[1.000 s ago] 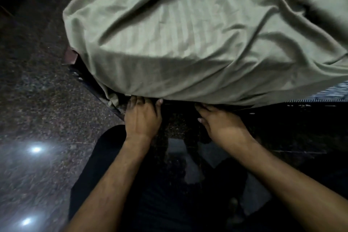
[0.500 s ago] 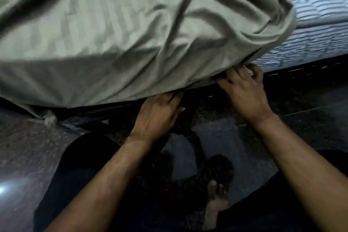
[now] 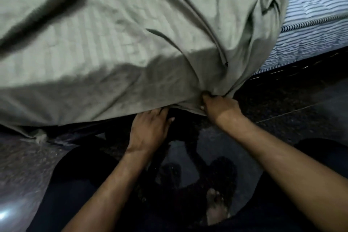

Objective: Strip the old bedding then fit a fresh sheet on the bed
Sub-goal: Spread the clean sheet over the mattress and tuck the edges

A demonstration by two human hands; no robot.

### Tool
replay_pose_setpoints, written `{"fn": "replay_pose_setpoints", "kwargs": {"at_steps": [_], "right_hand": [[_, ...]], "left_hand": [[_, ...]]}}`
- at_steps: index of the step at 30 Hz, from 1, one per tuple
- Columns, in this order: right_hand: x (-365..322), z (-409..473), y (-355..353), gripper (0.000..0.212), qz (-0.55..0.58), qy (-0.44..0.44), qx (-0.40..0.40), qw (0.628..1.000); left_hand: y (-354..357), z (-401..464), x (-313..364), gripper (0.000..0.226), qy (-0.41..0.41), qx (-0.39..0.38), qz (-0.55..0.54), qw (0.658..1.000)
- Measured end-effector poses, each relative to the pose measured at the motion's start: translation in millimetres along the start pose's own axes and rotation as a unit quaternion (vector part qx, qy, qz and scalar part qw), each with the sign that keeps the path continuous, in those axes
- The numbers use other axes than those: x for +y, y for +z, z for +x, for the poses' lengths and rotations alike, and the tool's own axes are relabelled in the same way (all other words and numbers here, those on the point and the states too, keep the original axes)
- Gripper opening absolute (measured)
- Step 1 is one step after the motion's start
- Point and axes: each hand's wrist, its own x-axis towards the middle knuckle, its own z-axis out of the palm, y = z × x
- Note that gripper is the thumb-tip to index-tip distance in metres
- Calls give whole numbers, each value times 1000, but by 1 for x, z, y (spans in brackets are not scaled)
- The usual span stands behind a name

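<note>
At the bed's near edge, head view: the grey-green striped cotton sheet (image 3: 116, 43) is lying rumpled over most of the mattress and hanging down its side. The right hand (image 3: 221, 106) is gripping a bunched fold of the sheet's lower hem, fingers curled round the cloth, just where the covered stretch ends. The left hand (image 3: 150, 130) is reaching under the hem beside it, fingers fairly straight, tips hidden by the cloth; it is not visibly holding anything. To the right, the blue-and-white striped mattress (image 3: 310, 30) is showing bare, so that end is not covered. The dark bed base (image 3: 282, 75) is sitting below it on the dark speckled polished floor (image 3: 301, 103). A bare foot (image 3: 216, 205) is standing on the floor under the arms.

Progress, my read: the bare mattress suggests stripping is done or nearly done, and the sheet is only partly on. Cannot tell whether it is being tucked in or pulled off. Left to do: cover the right end, tuck the hem, smooth the wrinkles.
</note>
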Motion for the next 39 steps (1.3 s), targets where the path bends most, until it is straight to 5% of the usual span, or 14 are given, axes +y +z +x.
{"fn": "replay_pose_setpoints", "kwargs": {"at_steps": [3, 5, 9, 17, 25, 28, 39], "right_hand": [[-3, -18, -12, 39, -29, -39, 54, 997], [-15, -26, -14, 33, 48, -106, 92, 989], [-50, -25, 5, 46, 141, -205, 63, 966], [-84, -39, 51, 72, 146, -122, 115, 975], [-87, -40, 44, 69, 129, -75, 158, 976], [-80, -41, 46, 68, 112, -74, 168, 977], [-67, 2, 36, 50, 124, -16, 224, 967]], "left_hand": [[-6, -3, 11, 40, -39, -5, -8, 999], [-7, -7, 11, 39, -49, -7, 0, 999], [-2, -17, 13, 35, -59, -13, 9, 998], [26, -8, -6, 32, -17, 35, 44, 998], [14, 45, -21, 29, -18, 53, 44, 997], [-3, 51, -22, 10, -20, 61, 59, 996], [-26, 43, -13, 28, -77, 46, 9, 996]]}}
